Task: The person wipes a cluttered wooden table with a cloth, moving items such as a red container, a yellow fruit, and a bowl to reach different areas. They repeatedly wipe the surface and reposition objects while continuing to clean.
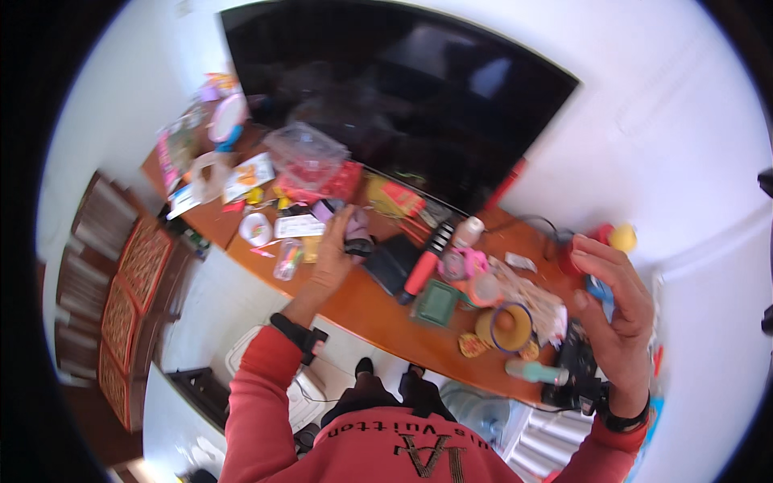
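My left hand (335, 256) is on a soft-looking purple and black item (359, 226) on the wooden tabletop (356, 323), its fingers laid over it. Blur hides the exact grip and what the item is. Left of that hand are a white printed card (299, 226), a round white tub (255, 229) and a clear pack of coloured sticks (288, 259). To its right lies a black flat case (392, 262). My right hand (619, 308) is raised at the tabletop's right end, fingers curved and apart, holding nothing. A red object (569, 258) appears just beyond its fingers.
A large television (392, 90) stands at the back. A clear plastic box (308, 148), red-and-black stick (426, 265), green box (437, 303), yellow blue-rimmed cup (489, 329) and pale green bottle (534, 371) crowd the top. Below is a large water bottle (474, 410).
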The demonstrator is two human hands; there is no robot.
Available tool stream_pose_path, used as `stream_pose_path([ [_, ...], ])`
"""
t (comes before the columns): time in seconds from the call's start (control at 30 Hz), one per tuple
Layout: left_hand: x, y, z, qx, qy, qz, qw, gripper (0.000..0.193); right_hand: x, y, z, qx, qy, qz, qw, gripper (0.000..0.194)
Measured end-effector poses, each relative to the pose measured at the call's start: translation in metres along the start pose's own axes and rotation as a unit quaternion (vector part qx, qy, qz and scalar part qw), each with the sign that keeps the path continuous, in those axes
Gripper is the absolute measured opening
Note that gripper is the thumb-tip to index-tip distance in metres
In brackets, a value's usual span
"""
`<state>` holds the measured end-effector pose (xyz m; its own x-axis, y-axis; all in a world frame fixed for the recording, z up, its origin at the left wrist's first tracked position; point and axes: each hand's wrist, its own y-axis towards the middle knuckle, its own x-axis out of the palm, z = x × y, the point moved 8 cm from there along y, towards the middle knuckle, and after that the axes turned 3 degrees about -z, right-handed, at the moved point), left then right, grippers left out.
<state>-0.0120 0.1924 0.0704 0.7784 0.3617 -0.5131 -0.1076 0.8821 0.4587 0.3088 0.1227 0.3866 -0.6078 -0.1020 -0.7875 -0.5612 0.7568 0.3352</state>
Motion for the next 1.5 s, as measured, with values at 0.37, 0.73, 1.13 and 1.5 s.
stream_pose_path([
  [0.37,0.087,0.023,-0.057,0.028,0.213,-0.228,0.950,0.080,-0.042,-0.175,0.057,0.313,0.088,0.233,0.916,0.025],
  [0.73,0.061,-0.017,-0.044,0.062,0.294,-0.308,0.903,0.080,0.126,-0.371,0.184,0.535,0.084,0.080,0.837,0.059],
  [1.13,0.035,-0.060,-0.019,0.021,0.302,-0.382,0.873,0.096,0.180,-0.346,0.213,0.500,0.085,0.205,0.837,0.100],
  [1.5,0.022,-0.064,0.112,-0.012,0.073,-0.371,0.926,0.114,0.209,-0.346,0.260,0.452,0.176,0.241,0.841,0.102],
])
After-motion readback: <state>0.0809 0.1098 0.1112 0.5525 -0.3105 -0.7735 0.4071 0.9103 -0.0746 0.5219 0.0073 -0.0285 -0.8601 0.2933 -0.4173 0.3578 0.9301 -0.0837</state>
